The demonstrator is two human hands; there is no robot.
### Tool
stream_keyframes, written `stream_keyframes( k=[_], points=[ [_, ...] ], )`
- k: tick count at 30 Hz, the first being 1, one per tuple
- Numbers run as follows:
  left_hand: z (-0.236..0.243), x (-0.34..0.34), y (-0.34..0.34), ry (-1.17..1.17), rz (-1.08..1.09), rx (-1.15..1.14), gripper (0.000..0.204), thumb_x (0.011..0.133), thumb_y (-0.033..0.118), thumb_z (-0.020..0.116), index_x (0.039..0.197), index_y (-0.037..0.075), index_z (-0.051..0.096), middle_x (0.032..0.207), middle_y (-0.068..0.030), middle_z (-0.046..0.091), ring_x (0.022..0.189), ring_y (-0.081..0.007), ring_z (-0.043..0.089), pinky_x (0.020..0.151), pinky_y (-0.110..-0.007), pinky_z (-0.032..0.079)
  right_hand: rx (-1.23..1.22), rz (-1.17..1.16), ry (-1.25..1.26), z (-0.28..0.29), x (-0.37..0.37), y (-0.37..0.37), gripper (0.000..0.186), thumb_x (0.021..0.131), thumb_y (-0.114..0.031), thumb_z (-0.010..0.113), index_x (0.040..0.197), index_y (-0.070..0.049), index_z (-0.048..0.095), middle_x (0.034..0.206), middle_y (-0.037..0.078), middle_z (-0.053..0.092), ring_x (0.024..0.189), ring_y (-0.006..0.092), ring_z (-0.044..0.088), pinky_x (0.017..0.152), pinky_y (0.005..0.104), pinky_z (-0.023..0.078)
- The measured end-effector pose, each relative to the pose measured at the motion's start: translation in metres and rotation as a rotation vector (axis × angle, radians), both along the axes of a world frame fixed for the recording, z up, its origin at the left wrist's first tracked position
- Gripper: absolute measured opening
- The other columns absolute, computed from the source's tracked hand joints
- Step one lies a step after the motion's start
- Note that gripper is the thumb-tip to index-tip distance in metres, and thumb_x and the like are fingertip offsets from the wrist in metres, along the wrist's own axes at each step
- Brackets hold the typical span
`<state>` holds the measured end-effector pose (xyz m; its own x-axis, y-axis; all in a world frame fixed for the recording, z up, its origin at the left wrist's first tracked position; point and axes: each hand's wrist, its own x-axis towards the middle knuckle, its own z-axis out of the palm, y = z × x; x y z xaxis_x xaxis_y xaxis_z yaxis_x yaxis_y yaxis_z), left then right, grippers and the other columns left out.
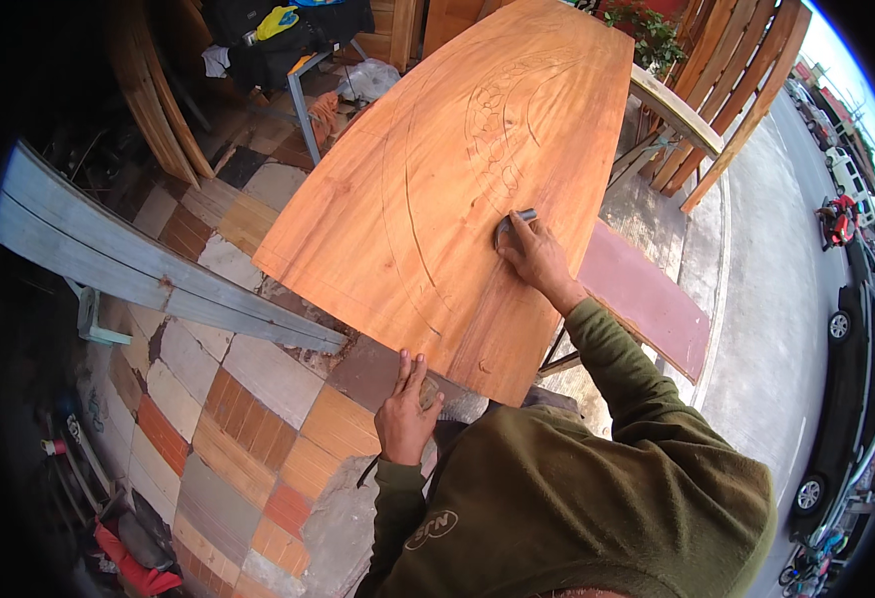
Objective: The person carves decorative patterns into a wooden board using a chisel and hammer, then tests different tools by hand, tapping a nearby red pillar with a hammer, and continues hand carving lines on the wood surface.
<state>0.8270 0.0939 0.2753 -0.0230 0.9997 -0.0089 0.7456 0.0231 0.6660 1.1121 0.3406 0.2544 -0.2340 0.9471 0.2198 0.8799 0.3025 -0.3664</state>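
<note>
A long wooden panel with a reddish-brown grain lies in front of me, with curved lines and a floral pattern marked or carved on its surface. My right hand presses a small dark, rounded tool or block against the middle of the panel. Its exact kind is hidden by my fingers. At the panel's near edge is my left hand, its first fingers stretched out to the wood and the thumb apart. A small brownish patch shows between thumb and fingers; I cannot make out what it is.
A grey-blue beam runs along the left over a patchwork tile floor. Beneath the panel's right side shows a mauve board. Wooden slats stand at the far right, beside a road with a parked dark car.
</note>
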Motion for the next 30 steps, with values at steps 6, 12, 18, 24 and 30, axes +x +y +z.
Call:
stream_keyframes(
  k=[6,12,18,24,30],
  points=[
    [0.036,-0.011,0.045,-0.017,0.091,-0.127,0.051,0.082,0.021,0.081,0.131,0.010,0.067,0.112,-0.0153,0.072,0.090,-0.0342,0.073,0.076,-0.041,0.058,-0.088,0.037,0.085,0.010,0.024,0.029,0.073,0.090,-0.022,0.071,0.154,-0.003,0.042,0.106,0.028,0.068,0.091,0.0442,0.070,0.079,0.0478,0.056],
    [0.072,-0.024,0.129,-0.181,0.244,-0.115,0.045,0.085,0.011,0.081,0.127,0.004,0.068,0.068,-0.0098,0.055,0.063,-0.0144,0.053,0.062,-0.030,0.048,-0.842,-0.142,0.884,0.055,0.039,0.070,0.060,0.094,-0.013,0.072,0.149,0.000,0.050,0.082,0.004,0.058,0.069,0.0101,0.059,0.052,0.0285,0.048],
    [0.078,0.000,0.170,-0.337,0.418,0.012,0.041,0.091,0.005,0.075,0.130,0.002,0.066,0.074,0.0001,0.052,0.068,-0.0057,0.043,0.057,-0.023,0.041,-0.402,0.177,1.526,0.103,0.005,0.089,0.065,0.097,-0.008,0.070,0.154,-0.002,0.039,0.078,0.004,0.057,0.060,0.0119,0.056,0.058,0.0275,0.050],
    [0.079,0.045,0.173,-0.661,0.558,0.045,0.040,0.094,0.003,0.071,0.133,0.003,0.064,0.076,0.0016,0.062,0.063,-0.0033,0.053,0.053,-0.020,0.043,-0.576,0.262,1.453,0.086,0.015,0.103,0.074,0.100,-0.011,0.066,0.161,-0.001,0.026,0.077,0.002,0.055,0.061,0.0102,0.055,0.057,0.0264,0.047],
    [0.083,0.057,0.165,-0.701,0.560,0.174,0.041,0.094,0.001,0.068,0.134,0.001,0.061,0.075,-0.0011,0.065,0.059,-0.0037,0.053,0.054,-0.020,0.043,-0.300,0.026,1.283,0.012,0.009,0.095,0.071,0.103,-0.018,0.064,0.160,0.001,0.025,0.088,0.004,0.058,0.067,0.0112,0.053,0.070,0.0265,0.047]
  ],
)
